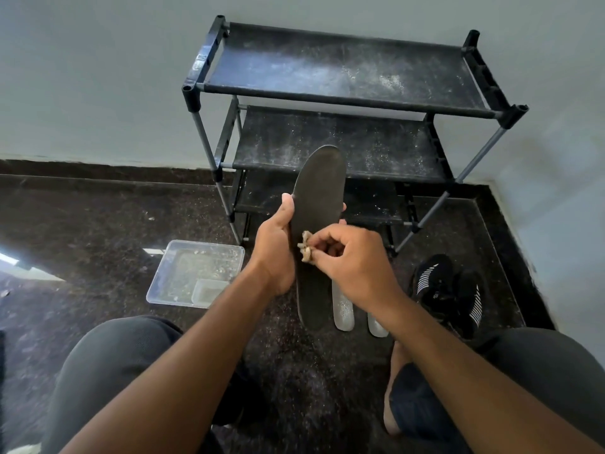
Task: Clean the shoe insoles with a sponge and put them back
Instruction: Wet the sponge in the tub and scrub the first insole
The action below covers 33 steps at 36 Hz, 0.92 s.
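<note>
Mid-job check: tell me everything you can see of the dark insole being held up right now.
The dark insole is a long, flat, matte black piece, seemingly foam or fabric, with a rounded toe pointing up toward the shoe rack and its heel end low over the floor. The left hand grips its left edge, thumb on the face. The right hand presses a small crumpled beige sponge against its middle. The surface looks dull and slightly dusty.

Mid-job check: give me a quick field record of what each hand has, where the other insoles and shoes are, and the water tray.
left hand: grips the dark insole by its edge, held up
right hand: pinches a small sponge against the insole
other insoles: two pale ones on the floor under the hands
shoes: black pair on the floor, right of the insoles
tray: clear, on the floor at left, seems to hold water
shoe rack: dusty, nothing on visible shelves
</note>
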### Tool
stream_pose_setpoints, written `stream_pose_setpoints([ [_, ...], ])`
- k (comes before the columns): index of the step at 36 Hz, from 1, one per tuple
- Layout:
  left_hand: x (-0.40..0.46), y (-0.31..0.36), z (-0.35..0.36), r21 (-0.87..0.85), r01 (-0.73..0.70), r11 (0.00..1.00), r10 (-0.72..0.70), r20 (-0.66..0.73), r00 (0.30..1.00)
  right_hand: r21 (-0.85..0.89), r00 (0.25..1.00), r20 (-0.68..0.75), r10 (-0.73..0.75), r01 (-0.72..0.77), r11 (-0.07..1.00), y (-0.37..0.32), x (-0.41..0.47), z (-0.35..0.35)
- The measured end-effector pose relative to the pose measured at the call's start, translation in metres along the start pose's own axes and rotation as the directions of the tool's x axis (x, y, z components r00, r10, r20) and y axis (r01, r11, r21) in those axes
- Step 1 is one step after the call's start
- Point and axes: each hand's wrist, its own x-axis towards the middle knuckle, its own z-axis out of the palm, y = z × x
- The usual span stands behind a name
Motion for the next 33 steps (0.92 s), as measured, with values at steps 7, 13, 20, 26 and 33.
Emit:
stream_pose_setpoints([
  [7, 0.004, 0.003, -0.008, -0.025, -0.036, 0.999, 0.035, -0.038, 0.999, -0.187, 0.823, 0.551, 0.137, -0.038, 0.982, -0.006, -0.007, -0.010],
  [13, 0.002, -0.002, -0.005, -0.019, 0.023, 1.000, -0.024, -0.047, 0.999, 0.063, 0.999, 0.040, -0.013, 0.010, 0.998, -0.009, 0.001, -0.017],
  [20, 0.000, -0.002, -0.004, 0.002, 0.020, 1.000, -0.020, -0.032, 0.999, -0.020, 0.990, 0.137, -0.010, 0.013, 1.000, -0.007, -0.006, 0.005],
  [26, 0.006, 0.001, -0.012, -0.103, 0.008, 0.995, -0.011, -0.026, 1.000, -0.233, 0.818, 0.561, 0.126, 0.010, 0.972, -0.009, -0.010, -0.016],
  [33, -0.002, -0.001, 0.001, -0.047, 0.057, 0.997, -0.057, 0.005, 0.998, 0.118, 0.998, -0.046, -0.033, 0.038, 0.992, -0.013, 0.005, -0.025],
])
